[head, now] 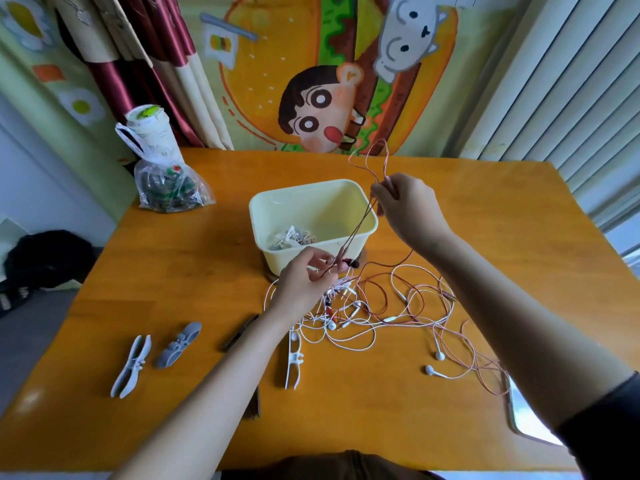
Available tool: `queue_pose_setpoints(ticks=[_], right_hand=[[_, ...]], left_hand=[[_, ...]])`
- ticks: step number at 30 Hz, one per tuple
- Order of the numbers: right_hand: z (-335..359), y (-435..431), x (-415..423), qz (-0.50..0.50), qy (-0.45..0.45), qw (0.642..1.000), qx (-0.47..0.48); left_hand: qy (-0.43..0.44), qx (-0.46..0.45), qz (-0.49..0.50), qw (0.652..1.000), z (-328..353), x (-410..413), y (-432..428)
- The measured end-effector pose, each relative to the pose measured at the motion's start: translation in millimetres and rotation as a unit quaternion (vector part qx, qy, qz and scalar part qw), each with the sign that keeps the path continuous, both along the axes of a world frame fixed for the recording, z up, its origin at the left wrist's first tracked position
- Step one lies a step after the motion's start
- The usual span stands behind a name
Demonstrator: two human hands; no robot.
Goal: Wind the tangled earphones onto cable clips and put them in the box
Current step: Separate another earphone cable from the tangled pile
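My left hand [306, 277] pinches the earbud end of a dark red earphone cable [356, 225] just in front of the cream box [313, 225]. My right hand [405, 202] pinches the same cable higher up, over the box's right rim, and a pink loop rises above its fingers. The cable runs taut between both hands. A tangle of white and pink earphones [381, 313] lies on the orange table [194, 271] below my hands. Wound earphones lie inside the box. Cable clips lie in front: a pale one [131, 367], a grey one [178, 344], a dark one [240, 332] and a white one [293, 358].
A plastic bag [169, 185] and a white cup with a green lid [150, 131] stand at the table's back left. A phone or tablet edge [526, 417] shows at the front right. Another dark clip [252, 407] lies under my left forearm. A black bag lies on the floor at left.
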State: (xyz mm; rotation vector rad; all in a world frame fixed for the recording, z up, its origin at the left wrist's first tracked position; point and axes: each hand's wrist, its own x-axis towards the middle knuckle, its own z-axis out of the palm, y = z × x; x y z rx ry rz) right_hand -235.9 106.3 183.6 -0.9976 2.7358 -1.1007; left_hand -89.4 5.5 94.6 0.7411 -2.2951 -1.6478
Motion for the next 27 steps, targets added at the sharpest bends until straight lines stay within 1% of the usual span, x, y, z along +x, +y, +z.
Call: queue_pose_setpoints(ticks=[4,6,7,9,11,14,16,19,21,23,27], right_hand=[[-11,1,1,-0.008,-0.014,1.0,0.017],[-16,0,4,-0.008,-0.015,1.0,0.015],[-18,0,5,-0.007,-0.016,1.0,0.014],[-23,-1,10,0.009,-0.035,0.999,0.021],[-31,-1,19,0.048,-0.065,0.995,0.051],[-45,-2,33,0.087,-0.082,0.988,0.095],[-51,-1,35,0.075,-0.086,0.988,0.103],[-48,-1,30,0.041,-0.086,0.992,0.083],[-43,0,27,0.028,-0.07,0.995,0.058],[-38,0,25,0.025,-0.057,0.997,0.044],[-34,2,22,-0.003,-0.046,0.999,0.012]], left_hand=[[-0.034,0.032,0.047,0.998,-1,2,0],[-0.067,0.025,0.047,0.996,-1,3,-2],[-0.07,0.03,0.042,0.996,-1,4,-2],[-0.047,0.06,0.025,0.997,0,5,-1],[-0.017,0.073,0.006,0.997,1,4,4],[0.008,0.014,-0.009,1.0,4,3,8],[0.016,-0.008,-0.033,0.999,4,5,11],[0.014,-0.002,-0.068,0.998,-2,10,14],[-0.024,-0.025,-0.101,0.994,-10,14,13],[-0.09,-0.062,-0.133,0.985,-20,18,10],[-0.167,-0.124,-0.143,0.968,-34,27,4]])
